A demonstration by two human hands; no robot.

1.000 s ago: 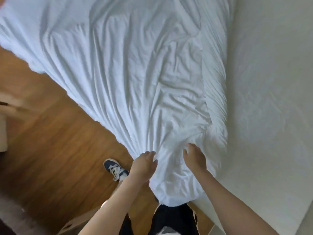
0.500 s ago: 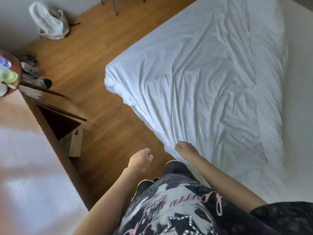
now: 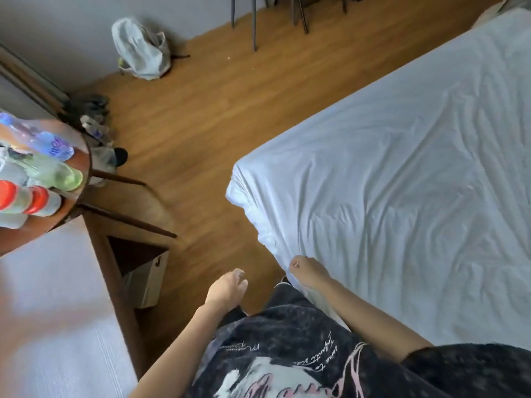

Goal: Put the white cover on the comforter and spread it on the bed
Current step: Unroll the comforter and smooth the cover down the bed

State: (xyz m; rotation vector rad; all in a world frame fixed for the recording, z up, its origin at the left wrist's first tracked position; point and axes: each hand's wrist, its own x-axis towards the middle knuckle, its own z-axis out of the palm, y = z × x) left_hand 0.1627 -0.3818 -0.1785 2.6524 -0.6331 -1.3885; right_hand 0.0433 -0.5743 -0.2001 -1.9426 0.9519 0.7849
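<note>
The right hand (image 3: 309,272) sits at the near edge of the covered comforter (image 3: 402,173), its fingers curled in against the white fabric as if pinching the hem, though the actual grip is too small and tucked under to be sure of. The left hand (image 3: 227,288) hangs free over the wooden floor (image 3: 207,110), fingers loosely curled, holding nothing and well clear of the cloth.

Outward from the right hand, the comforter lies across the bed in its white cover, wrinkled in long diagonal creases. Its near-left corner (image 3: 238,191) looks bunched and droops a little over the bed's edge. The filling seems fully inside, so the covering step looks done and the spreading step is in hand.

The next move probably calls for the free left hand to take the edge further along, toward that bunched corner, then both hands to pull outward and level so the creases flatten and the edge hangs even.

Beyond the bed, a white plastic bag (image 3: 140,50) sits by the wall, and a round desk (image 3: 83,168) at the left carries bottles (image 3: 34,196).
</note>
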